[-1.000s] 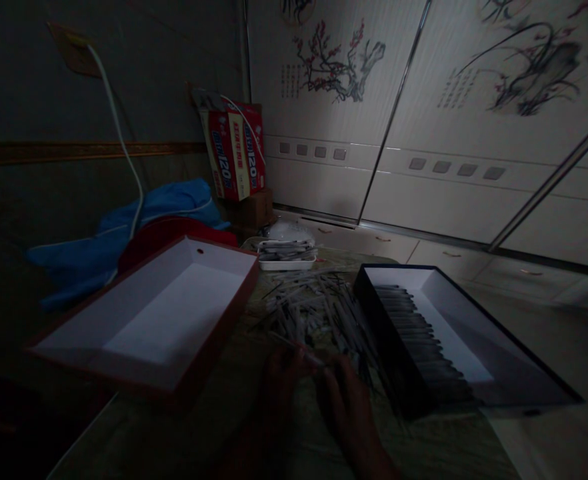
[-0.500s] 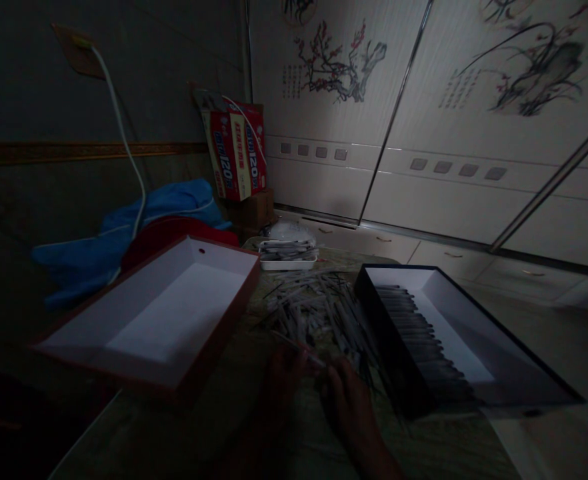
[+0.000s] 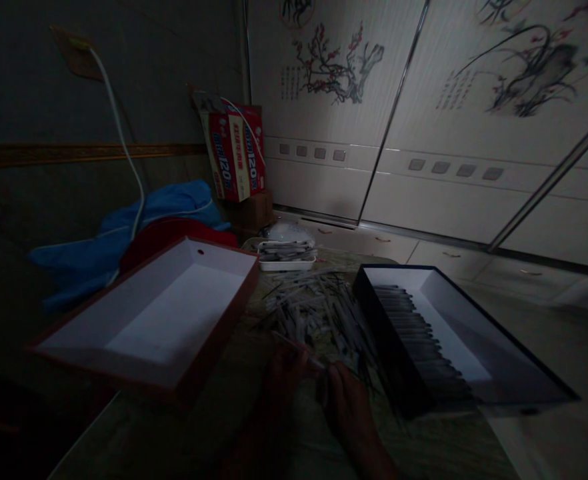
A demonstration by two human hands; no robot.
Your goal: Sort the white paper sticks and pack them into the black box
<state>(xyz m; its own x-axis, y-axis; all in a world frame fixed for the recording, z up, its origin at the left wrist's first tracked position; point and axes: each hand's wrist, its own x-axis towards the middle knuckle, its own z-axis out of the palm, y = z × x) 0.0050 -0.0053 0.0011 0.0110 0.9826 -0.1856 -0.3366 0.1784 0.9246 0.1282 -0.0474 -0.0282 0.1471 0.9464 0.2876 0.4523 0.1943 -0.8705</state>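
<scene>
The scene is very dim. My left hand (image 3: pixel 285 375) and my right hand (image 3: pixel 347 400) meet at the near edge of a loose pile of thin pale sticks (image 3: pixel 319 313) on the table. Both hands pinch one thin stick (image 3: pixel 299 350) that slants up to the left between them. A black box (image 3: pixel 474 353) with a white inside stands to the right, with a neat row of dark sticks (image 3: pixel 414 333) along its left side. A red box (image 3: pixel 149 320) with a bare white inside stands to the left.
A small white tray (image 3: pixel 287 257) of sticks sits behind the pile. A blue cloth (image 3: pixel 119 233), a white cable (image 3: pixel 124 147) and a red carton (image 3: pixel 237 157) lie at the back left. Painted sliding doors (image 3: pixel 424 120) fill the back wall.
My hands have barely shifted; the right hand has drawn slightly closer to the left along the stick. The boxes and pile stay put.
</scene>
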